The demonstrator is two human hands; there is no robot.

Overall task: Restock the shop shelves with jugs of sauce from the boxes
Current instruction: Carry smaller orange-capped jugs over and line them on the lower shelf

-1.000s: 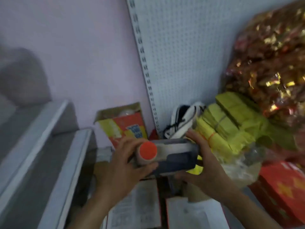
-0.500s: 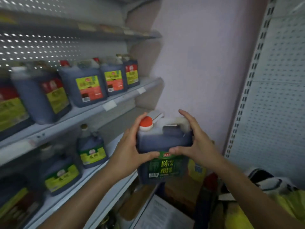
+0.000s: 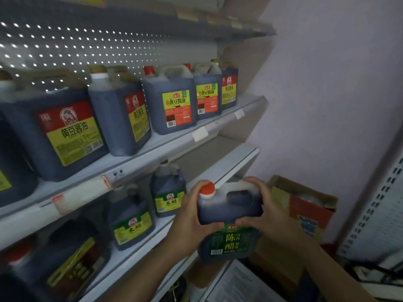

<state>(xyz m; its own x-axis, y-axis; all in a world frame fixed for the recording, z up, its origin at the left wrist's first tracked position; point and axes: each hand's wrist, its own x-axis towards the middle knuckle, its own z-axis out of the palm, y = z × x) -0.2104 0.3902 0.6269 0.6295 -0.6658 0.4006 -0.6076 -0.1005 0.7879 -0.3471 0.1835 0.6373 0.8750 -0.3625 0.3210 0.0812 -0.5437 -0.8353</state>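
In front of the shelves, the person holds one jug (image 3: 229,216) up in the air with both hands. The left hand (image 3: 192,216) grips the side by the red cap (image 3: 207,189). The right hand (image 3: 259,205) grips the other side, with fingers curled over the top by the handle. The jug is full of dark sauce and has a green label. It stands upright and touches no shelf yet. It hangs just off the front edge of the lower shelf (image 3: 231,162).

This looks like the carry step: the jug is out of a box and on its way to a shelf. The right end of the lower shelf, next to the wall, is bare. Two jugs with green labels (image 3: 169,192) stand just left of that gap, so it seems a good home for this one.

Next, the jug likely needs to go up a bit and over the shelf edge, then down flat into the gap, label facing out. It looks heavy, so both hands should hold on until it sits.

An open box (image 3: 305,205) stands on the floor by the wall, behind the right hand. The upper shelf (image 3: 220,125) is already full of big jugs.
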